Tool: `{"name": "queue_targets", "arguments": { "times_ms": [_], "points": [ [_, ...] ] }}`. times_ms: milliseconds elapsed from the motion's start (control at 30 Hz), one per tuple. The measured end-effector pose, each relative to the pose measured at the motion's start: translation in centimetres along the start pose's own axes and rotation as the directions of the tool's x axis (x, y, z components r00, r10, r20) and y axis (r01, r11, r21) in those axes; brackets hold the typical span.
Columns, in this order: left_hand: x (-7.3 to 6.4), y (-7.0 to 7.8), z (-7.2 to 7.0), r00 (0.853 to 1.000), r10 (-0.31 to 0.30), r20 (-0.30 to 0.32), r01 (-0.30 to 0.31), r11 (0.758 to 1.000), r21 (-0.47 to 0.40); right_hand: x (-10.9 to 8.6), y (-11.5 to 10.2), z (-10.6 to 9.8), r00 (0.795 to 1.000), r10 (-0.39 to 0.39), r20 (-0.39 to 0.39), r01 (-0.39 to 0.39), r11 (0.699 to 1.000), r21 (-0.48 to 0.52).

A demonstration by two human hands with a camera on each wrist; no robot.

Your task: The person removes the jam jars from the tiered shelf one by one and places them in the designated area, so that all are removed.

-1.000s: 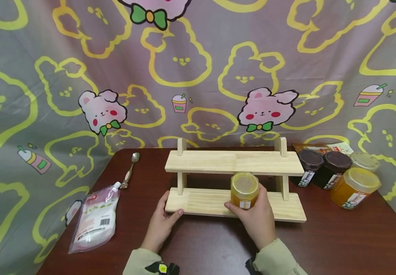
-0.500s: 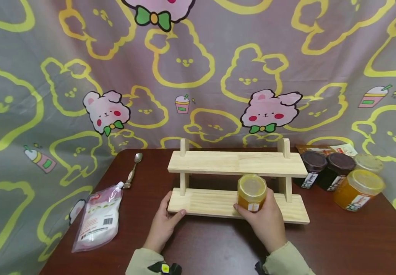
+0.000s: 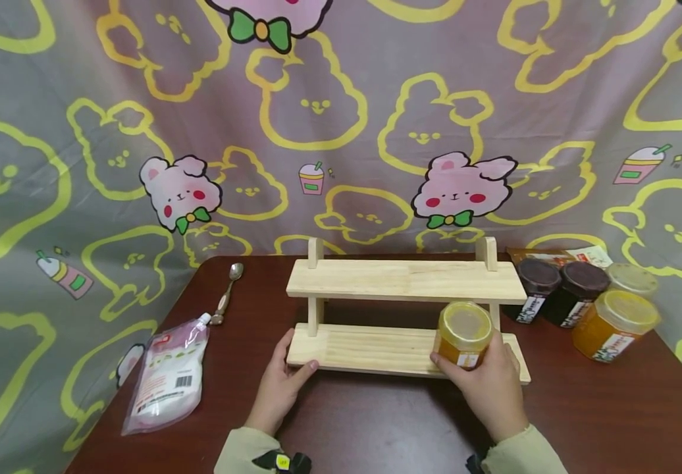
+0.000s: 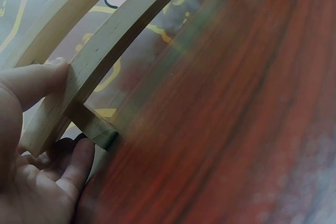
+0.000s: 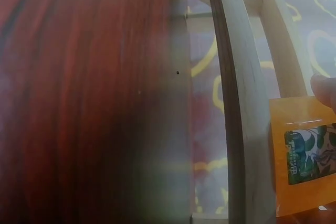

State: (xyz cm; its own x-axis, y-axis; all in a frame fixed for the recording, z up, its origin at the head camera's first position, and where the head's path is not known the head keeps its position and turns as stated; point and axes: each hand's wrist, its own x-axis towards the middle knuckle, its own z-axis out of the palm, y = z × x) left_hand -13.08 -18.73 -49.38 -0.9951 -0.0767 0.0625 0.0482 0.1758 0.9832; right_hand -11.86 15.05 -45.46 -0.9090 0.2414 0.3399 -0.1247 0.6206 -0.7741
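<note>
A two-tier wooden rack point(image 3: 406, 276) stands on the dark red-brown table. My left hand point(image 3: 278, 388) grips the left end of its lower board, thumb on top and fingers curled beneath in the left wrist view point(image 4: 47, 129). With my right hand point(image 3: 489, 388) I hold a honey-coloured jar point(image 3: 464, 332) with a yellowish lid at the right part of the lower board. The right wrist view has the orange jar point(image 5: 283, 161) close against the board's front, a fingertip at its side. Whether its base rests on the wood cannot be told.
At the right stand two dark-lidded jars point(image 3: 578, 289), another amber jar point(image 3: 613, 329) and a pale-lidded jar point(image 3: 631, 280), with a brown packet point(image 3: 539, 255) behind. On the left lie a spoon point(image 3: 225, 296) and a spouted pouch point(image 3: 169, 375). A patterned curtain point(image 3: 365, 131) hangs behind.
My right hand has carried the jar rightward along the lower board, from right of centre to near the right upright. The left hand keeps its grip on the rack's left end.
</note>
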Motion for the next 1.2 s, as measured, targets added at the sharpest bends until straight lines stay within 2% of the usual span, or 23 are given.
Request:
{"name": "queue_targets", "arguments": {
  "times_ms": [133, 500, 867, 1200],
  "points": [
    [0.0, -0.1, 0.1, 1.0, 0.006, 0.003, -0.006, 1.0, -0.01, 0.0, 0.1, -0.3, 1.0, -0.013, 0.01, 0.013, 1.0, -0.001],
    [0.1, 0.0, 0.5, 1.0, 0.006, 0.013, -0.006, 1.0, -0.007, 0.1, 0.6, -0.9, 0.999, -0.006, -0.043, 0.005, 1.0, -0.028],
    [0.2, -0.1, 0.1, 1.0, 0.002, 0.008, -0.002, 1.0, -0.004, 0.4, 1.2, -1.9, 0.996, 0.065, -0.067, -0.071, 0.994, -0.085],
    [0.0, 0.1, 0.0, 1.0, -0.022, 0.001, 0.022, 1.0, 0.0, 0.5, 1.2, -2.7, 0.991, 0.131, 0.02, -0.13, 0.991, -0.044]
  ]
}}
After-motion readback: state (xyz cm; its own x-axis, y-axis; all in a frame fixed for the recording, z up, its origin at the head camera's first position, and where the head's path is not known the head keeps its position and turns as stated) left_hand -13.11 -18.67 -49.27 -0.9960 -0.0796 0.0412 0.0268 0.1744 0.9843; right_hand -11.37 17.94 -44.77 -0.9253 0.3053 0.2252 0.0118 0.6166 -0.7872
